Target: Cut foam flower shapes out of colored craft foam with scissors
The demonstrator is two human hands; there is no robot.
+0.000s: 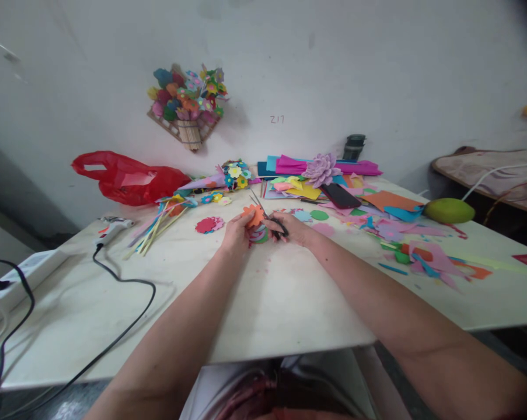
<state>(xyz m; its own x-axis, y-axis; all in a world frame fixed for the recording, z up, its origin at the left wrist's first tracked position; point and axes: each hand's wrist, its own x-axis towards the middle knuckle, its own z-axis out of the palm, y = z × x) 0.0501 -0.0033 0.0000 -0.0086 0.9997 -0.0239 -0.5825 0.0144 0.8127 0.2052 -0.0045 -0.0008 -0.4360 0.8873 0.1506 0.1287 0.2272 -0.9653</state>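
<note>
Between the fingers of my left hand is an orange flower cutout with a scalloped edge. My right hand grips a pair of scissors by its black handles. The blades point up and away, beside the cutout's right edge; whether they touch it I cannot tell. Under my hands lie pink and green cutouts, partly hidden by the fingers. A red and pink flower cutout stack rests left of my left hand. Past my right hand lie a green round cutout and a pink one.
On the left are a glue gun with a black cord, a power strip, paper strips and a red plastic bag. Scraps, a phone and a green fruit-like object lie right. A flower decoration hangs on the wall.
</note>
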